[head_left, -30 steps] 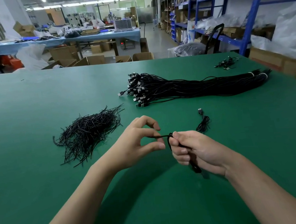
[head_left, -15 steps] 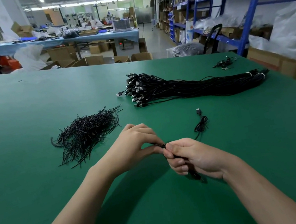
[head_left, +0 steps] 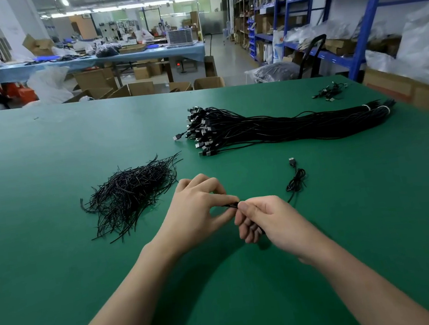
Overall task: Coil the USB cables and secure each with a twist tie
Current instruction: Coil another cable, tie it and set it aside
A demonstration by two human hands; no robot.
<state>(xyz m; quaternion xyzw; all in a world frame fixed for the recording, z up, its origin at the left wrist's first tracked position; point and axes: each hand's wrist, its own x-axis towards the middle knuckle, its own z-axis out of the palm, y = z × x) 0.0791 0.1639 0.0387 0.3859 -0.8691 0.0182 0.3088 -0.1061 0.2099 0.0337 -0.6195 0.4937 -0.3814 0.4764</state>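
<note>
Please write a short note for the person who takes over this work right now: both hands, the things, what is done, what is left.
The left hand pinches a thin black twist tie beside the right hand.
The right hand grips a coiled black USB cable, mostly hidden in the fist; its tail and plug lie on the green table.
The loose pile of black twist ties lies left of the hands; the long bundle of straight black USB cables lies beyond them.
Done: this cable looks coiled. Left: finish twisting its tie, I think, then the bundle.
</note>
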